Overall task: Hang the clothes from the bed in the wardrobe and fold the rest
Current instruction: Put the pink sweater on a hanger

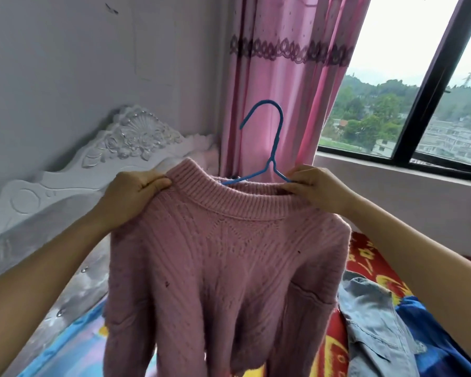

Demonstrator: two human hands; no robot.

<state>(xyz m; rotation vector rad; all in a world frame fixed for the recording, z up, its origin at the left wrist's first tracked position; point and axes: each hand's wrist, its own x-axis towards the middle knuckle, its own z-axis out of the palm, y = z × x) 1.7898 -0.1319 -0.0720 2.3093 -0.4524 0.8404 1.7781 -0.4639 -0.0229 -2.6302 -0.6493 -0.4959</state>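
Pink cable-knit sweater point(229, 254): held up in the air over the bed, front hanging free, hem out of view at the bottom.

Blue wire hanger point(271, 160): inside the sweater's ribbed collar, hook standing up above it. One arm shows at the collar's right side. The left arm is hidden in the knit, so I cannot tell if it has reached the shoulder.

Left hand point(132, 194): pinches the sweater's left collar edge and shoulder, thumb on top.

Right hand point(318, 189): pinches the sweater's right collar edge, fingertips touching the hanger arm.

Step, as judged: seating the hanger. Stretch the collar sideways rather than down, feed each arm fully into its shoulder seam, then centre the hook. Risk: the collar overstretching, or the knit sliding off.

Below-right of the sweater: pale blue denim garment point(370, 317) on the red-and-yellow patterned bedcover point(370, 257). Behind the sweater: pink curtain point(283, 77). No wardrobe in view.
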